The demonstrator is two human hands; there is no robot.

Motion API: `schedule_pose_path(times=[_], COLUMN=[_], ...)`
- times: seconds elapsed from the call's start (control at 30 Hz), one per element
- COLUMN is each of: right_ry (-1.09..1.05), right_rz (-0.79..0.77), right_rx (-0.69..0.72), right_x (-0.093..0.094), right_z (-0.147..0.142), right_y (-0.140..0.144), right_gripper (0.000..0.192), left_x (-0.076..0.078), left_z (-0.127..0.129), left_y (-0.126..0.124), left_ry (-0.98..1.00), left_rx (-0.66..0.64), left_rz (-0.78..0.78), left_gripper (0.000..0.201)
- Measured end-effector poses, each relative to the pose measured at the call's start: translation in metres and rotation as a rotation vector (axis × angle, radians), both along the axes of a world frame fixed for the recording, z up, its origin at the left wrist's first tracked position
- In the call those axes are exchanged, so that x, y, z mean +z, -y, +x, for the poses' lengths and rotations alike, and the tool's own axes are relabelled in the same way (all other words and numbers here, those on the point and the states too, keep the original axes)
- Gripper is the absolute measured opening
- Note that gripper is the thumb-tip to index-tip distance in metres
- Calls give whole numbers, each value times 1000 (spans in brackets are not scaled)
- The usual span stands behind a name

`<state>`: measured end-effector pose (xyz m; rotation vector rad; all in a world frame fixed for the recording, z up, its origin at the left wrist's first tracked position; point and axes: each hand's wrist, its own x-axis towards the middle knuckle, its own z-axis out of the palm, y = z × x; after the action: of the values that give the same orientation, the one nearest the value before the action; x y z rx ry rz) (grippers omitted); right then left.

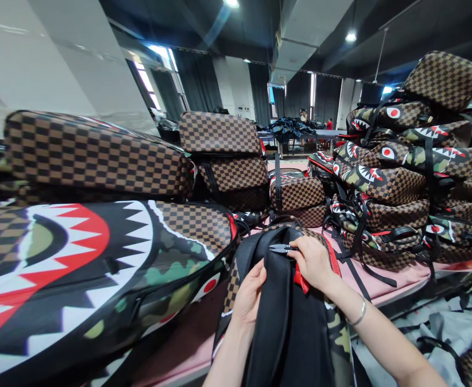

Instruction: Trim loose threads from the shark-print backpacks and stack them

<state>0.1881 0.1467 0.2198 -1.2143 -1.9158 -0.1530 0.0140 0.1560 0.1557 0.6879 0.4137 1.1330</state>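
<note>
Trimming step: right hand (pixel 314 260) grasping snips (pixel 281 248) at backpack (pixel 284 317) top, left hand (pixel 249 293) gripping its black strap (pixel 274 301); next likely needs blades closed on stray thread.

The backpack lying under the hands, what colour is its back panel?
Black, seen in the head view: the backpack has a black back panel with a brown checkered edge.

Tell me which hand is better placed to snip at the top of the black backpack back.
Right. The right hand already holds the small snips, tips over the top of the backpack. The left hand only grips the black strap lower down.
</note>
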Motion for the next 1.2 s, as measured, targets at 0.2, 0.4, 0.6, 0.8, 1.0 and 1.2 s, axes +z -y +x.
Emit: schedule_pose_path(times=[0.2,0.4,0.6,0.8,1.0,1.2], right_ry=[24,30,5,-71,-390,-943], right_rz=[-9,4,19,17,-63,-356], right_rx=[29,49,48,56,80,-27], right_x=[2,0,-2,-2,-9,-77], right_z=[-1,0,0,-1,18,60], right_y=[-2,-4,-7,-3,12,23], right_gripper=[10,10,10,11,13,28], left_x=[-1,0,2,8,9,13], left_z=[-1,1,2,4,4,10], left_y=[0,0,1,5,6,3], left_ry=[19,6,-35,-75,-318,-612], left_rx=[-23,-18,15,50,251,355], left_rz=[14,10,-9,-42,-81,108], left_gripper=[41,44,47,47,57,64])
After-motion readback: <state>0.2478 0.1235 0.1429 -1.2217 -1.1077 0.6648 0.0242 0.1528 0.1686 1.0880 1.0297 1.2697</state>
